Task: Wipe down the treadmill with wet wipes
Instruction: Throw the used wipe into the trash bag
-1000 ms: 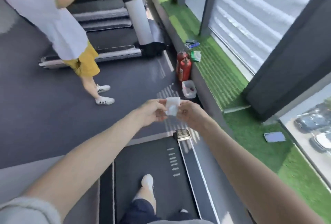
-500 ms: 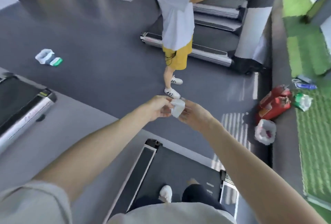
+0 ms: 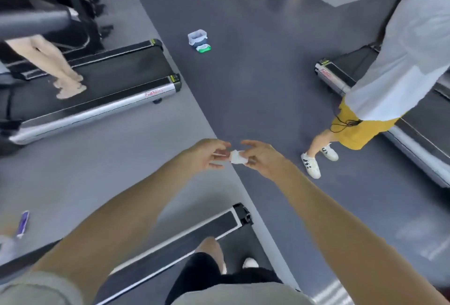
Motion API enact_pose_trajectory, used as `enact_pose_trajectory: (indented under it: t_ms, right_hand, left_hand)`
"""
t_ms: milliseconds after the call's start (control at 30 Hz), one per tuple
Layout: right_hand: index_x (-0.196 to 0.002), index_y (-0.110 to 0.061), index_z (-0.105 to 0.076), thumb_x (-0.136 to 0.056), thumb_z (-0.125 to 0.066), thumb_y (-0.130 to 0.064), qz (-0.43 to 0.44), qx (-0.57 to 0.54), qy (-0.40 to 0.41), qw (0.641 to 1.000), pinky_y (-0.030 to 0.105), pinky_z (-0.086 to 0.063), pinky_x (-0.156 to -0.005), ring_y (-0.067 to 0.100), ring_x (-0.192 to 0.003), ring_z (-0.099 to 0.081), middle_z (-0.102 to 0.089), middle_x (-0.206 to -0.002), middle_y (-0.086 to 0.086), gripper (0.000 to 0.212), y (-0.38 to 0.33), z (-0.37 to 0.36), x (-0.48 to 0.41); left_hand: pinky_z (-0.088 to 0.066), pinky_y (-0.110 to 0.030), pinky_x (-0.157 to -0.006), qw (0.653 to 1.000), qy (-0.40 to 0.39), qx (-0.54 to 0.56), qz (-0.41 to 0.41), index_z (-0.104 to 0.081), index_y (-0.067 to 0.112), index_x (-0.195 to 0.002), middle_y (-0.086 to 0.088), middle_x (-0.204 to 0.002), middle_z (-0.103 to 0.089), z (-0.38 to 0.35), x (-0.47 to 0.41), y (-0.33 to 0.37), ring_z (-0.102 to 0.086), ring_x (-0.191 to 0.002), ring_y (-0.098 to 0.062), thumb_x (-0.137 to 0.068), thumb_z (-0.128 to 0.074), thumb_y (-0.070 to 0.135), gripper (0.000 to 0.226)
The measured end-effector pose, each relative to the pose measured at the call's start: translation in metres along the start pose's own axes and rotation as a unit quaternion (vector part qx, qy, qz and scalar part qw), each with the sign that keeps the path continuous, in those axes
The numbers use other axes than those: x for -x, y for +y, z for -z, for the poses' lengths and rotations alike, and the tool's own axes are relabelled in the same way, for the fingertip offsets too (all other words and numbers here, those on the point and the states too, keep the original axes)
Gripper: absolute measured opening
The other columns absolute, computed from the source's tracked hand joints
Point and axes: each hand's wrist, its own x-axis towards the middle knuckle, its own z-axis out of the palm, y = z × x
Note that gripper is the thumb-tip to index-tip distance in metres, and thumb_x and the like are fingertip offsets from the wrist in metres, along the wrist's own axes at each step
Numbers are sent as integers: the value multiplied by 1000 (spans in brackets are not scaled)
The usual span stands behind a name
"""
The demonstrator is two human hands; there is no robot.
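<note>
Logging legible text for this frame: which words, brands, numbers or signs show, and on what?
Red logo on the left treadmill's silver side rail: blurred, unreadable.
Red logo on the right treadmill's rail: blurred, unreadable.
Green wipes pack: print too small.
Wet wipe: no print visible.

This is a gym. The left treadmill [image 3: 97,95] has a person's legs [image 3: 60,68] on its belt, the right treadmill [image 3: 341,70] has a person in yellow shorts [image 3: 360,131] beside it, and the near treadmill [image 3: 207,228] lies underfoot, all on a grey floor [image 3: 255,85]. A small bin [image 3: 197,36] and a green wipes pack [image 3: 203,48] sit in the open aisle.
</note>
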Motion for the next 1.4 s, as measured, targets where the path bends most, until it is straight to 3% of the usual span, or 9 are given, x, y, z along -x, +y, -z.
enact_pose_trajectory:
  t_ms: [67,167,300,467,667,833,1100,1200,1400]
  right_hand:
    - [-118,-12,-63,-82,-60,10,-8,51,-36,998,30,-50,-86,27,-106,-61,-62,-115,14,42,-9,-24,-24]
    - [-119,-10,-61,-83,-56,12,-16,106,-82,991,23,-49,-68,20,-89,-62,-63,-100,11,42,-23,-69,-60]
    - [-119,-11,-61,-82,-57,12,-20,152,-120,981,16,-45,-50,15,-81,-62,-62,-102,11,44,-40,-132,-112]
    - [-115,-15,-63,-82,-58,8,-22,187,-156,970,25,-52,-68,19,-87,-64,-63,-103,12,41,-72,-208,-163]
    - [-118,-13,-61,-87,-60,0,-30,215,-202,955,33,-52,-86,24,-101,-61,-63,-113,9,34,-107,-297,-210]
    - [-112,-8,-62,-85,-59,6,-28,229,-242,942,27,-53,-66,20,-77,-63,-62,-107,14,31,-116,-370,-271]
    - [-109,-14,-63,-86,-56,8,33,289,-310,905,24,-49,-58,16,-72,-61,-61,-104,9,32,-67,-465,-464]
    - [-113,-14,-61,-85,-56,8,4,307,-299,903,25,-48,-57,17,-72,-62,-61,-103,10,36,-38,-472,-531]
    - [-105,-14,-59,-86,-57,5,-47,358,-341,868,25,-47,-60,16,-73,-59,-61,-88,7,27,-24,-556,-551]
  left_hand:
    - [-52,-35,-81,1000,9,20,18,-62,12,-115,-8,-110,-64,21,-6,1,-62,-104,-22,-90,-62,26,28]
    - [-50,-35,-81,997,22,66,34,-59,11,-119,-9,-112,-62,55,-18,4,-60,-103,-23,-91,-61,29,33]
    - [-52,-33,-75,990,78,116,17,-63,8,-118,-12,-116,-60,119,-45,13,-62,-98,-23,-80,-68,16,39]
    - [-55,-36,-80,975,136,174,-15,-66,9,-106,-14,-108,-59,201,-61,44,-59,-99,-28,-86,-58,-5,26]
    - [-55,-30,-71,951,222,208,-53,-65,9,-107,-12,-108,-60,288,-64,79,-60,-90,-24,-86,-59,-4,25]
    - [-53,-29,-69,927,283,235,-74,-65,10,-105,-10,-105,-60,360,-95,88,-61,-87,-22,-87,-58,-3,23]
    - [-51,-29,-69,875,351,300,-143,-62,9,-115,-10,-99,-59,481,-263,40,-60,-84,-22,-90,-52,-1,29]
    - [-50,-29,-66,849,362,364,-126,-63,10,-108,-10,-97,-58,496,-318,16,-58,-81,-22,-88,-50,-3,27]
    - [-51,-29,-66,807,405,414,-118,-63,10,-105,-8,-91,-59,565,-297,-3,-58,-80,-22,-87,-51,-5,26]
